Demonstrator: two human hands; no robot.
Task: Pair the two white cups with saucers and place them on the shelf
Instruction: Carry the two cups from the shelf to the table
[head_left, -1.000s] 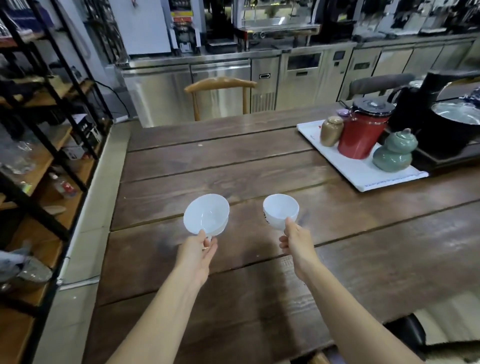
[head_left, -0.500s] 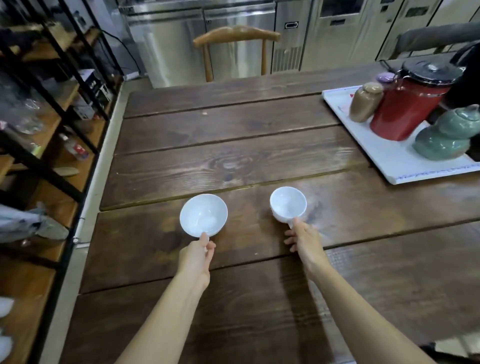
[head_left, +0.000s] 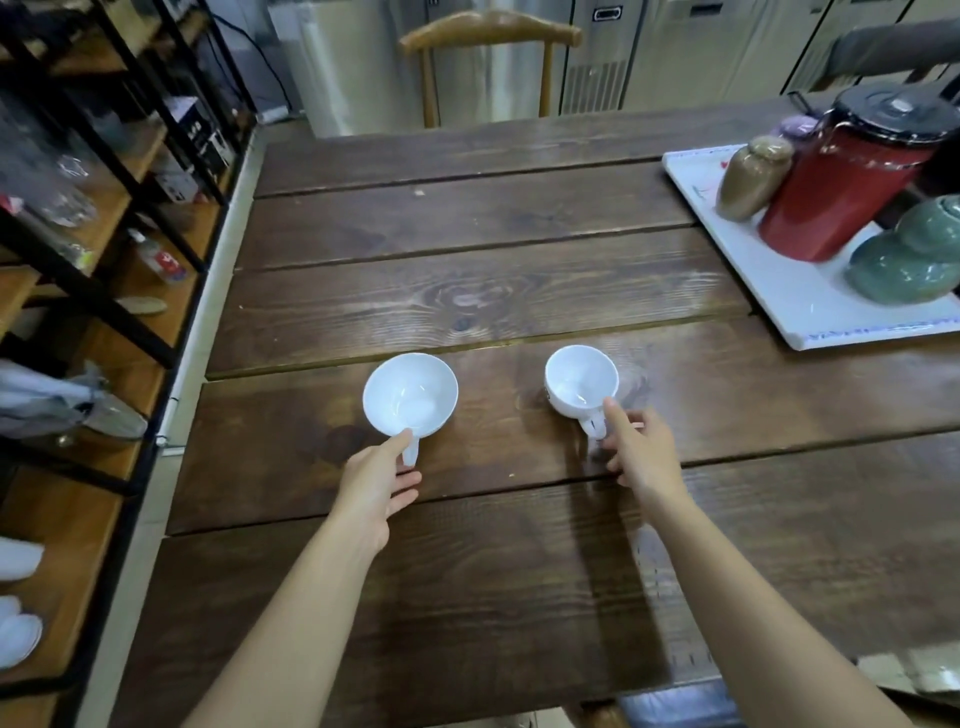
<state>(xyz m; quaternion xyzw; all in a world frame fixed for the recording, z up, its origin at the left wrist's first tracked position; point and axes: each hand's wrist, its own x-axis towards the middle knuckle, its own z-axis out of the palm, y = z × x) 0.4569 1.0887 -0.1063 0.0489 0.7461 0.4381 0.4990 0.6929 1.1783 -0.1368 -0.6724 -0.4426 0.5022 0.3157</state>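
Observation:
Two white cups stand upright on the dark wooden table (head_left: 467, 291). The wider cup (head_left: 410, 395) is on the left, and my left hand (head_left: 376, 480) pinches its handle from the near side. The smaller cup (head_left: 581, 379) is on the right; my right hand (head_left: 641, 454) holds its handle with the forefinger against the rim. Both cups are empty. A black-framed wooden shelf (head_left: 130, 332) runs along the table's left side. White dishes (head_left: 18, 634) lie on it at the lower left edge, too cropped to tell whether they are saucers.
A white tray (head_left: 810, 306) at the far right carries a red pot (head_left: 852, 176), a green teapot (head_left: 909, 260) and a brown jar (head_left: 753, 176). A wooden chair (head_left: 488, 36) stands at the table's far side. Glassware and a bottle sit on the shelf.
Both cups were held up above the table a second ago; they have come down and now rest on it. My view has tilted downward and nearer.

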